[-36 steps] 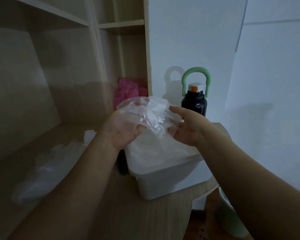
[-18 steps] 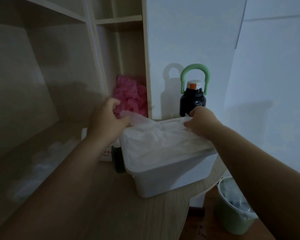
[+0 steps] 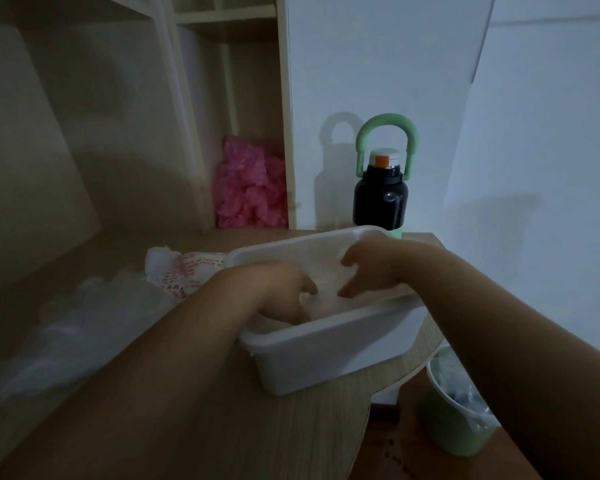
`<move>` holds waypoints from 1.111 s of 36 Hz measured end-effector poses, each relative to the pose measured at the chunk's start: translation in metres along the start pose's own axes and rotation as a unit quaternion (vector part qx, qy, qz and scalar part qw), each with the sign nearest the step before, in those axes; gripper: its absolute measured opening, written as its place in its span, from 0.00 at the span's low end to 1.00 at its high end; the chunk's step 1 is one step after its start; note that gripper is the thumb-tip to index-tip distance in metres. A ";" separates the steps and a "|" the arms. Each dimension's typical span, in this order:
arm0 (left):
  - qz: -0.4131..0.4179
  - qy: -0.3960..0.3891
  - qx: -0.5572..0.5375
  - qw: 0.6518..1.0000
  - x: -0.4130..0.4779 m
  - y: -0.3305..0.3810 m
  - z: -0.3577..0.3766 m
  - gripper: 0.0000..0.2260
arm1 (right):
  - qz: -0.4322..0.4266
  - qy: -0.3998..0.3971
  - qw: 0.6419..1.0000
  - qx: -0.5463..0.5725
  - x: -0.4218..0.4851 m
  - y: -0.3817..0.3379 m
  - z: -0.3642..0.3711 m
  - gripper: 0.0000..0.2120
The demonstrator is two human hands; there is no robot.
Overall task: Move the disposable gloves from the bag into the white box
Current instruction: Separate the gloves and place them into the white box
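Note:
The white box [image 3: 329, 355] stands on the wooden desk near its right edge. Both my hands are down inside it, on a heap of thin clear disposable gloves [image 3: 324, 297]. My left hand [image 3: 283, 292] reaches in over the near rim, its fingertips sunk into the gloves and hidden by the wall. Over the far right part of the box, my right hand [image 3: 371, 268] presses the heap with spread, relaxed fingers. The bag [image 3: 184, 271], white with red print, lies crumpled just left of the box.
A heap of clear plastic [image 3: 80, 323] lies on the desk at the left. A black bottle with a green handle [image 3: 381, 199] stands behind the box. Pink plastic [image 3: 250, 188] fills a shelf nook. A green bin [image 3: 454, 410] sits on the floor, lower right.
The clear gloves, held up above the box a second ago, have gone down into it. Both hands followed them over the rim and are now inside the box.

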State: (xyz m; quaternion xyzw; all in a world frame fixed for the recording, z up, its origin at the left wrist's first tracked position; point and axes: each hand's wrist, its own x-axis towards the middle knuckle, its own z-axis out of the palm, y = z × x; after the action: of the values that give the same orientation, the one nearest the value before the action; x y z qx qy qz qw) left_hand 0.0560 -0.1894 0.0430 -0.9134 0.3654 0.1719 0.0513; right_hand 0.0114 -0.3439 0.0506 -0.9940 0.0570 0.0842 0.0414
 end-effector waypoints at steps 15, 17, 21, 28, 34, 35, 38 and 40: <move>0.043 0.278 -0.252 0.926 -0.040 -0.043 -0.004 0.14 | -0.036 0.131 0.977 0.166 -0.008 -0.022 -0.012 0.26; 0.037 0.334 -0.310 0.890 -0.056 -0.060 0.002 0.06 | -0.064 0.164 0.969 0.175 -0.017 -0.043 -0.014 0.22; -0.046 0.435 -0.346 0.830 -0.093 -0.097 0.028 0.05 | -0.130 0.225 0.943 0.206 -0.030 -0.101 -0.008 0.15; -0.202 0.462 -0.331 0.797 -0.123 -0.148 0.107 0.14 | -0.181 0.291 0.881 0.327 -0.036 -0.191 0.031 0.13; -0.239 0.392 -0.273 0.845 -0.114 -0.163 0.165 0.21 | -0.125 0.169 0.894 0.397 -0.016 -0.226 0.105 0.17; -0.243 0.385 -0.269 0.849 -0.110 -0.166 0.173 0.21 | -0.101 0.159 0.894 0.406 -0.012 -0.227 0.118 0.17; -0.251 0.392 -0.273 0.842 -0.103 -0.172 0.180 0.23 | -0.048 0.175 0.896 0.406 -0.001 -0.224 0.142 0.18; -0.263 0.424 -0.265 0.825 -0.100 -0.176 0.178 0.20 | -0.035 0.179 0.889 0.419 0.005 -0.225 0.148 0.18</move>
State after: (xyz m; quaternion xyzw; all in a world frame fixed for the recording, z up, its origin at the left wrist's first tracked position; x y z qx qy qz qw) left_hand 0.0596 0.0425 -0.0942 -0.9361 0.0369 -0.1625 -0.3097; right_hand 0.0197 -0.1086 -0.0793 -0.8837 0.0587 -0.1283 0.4463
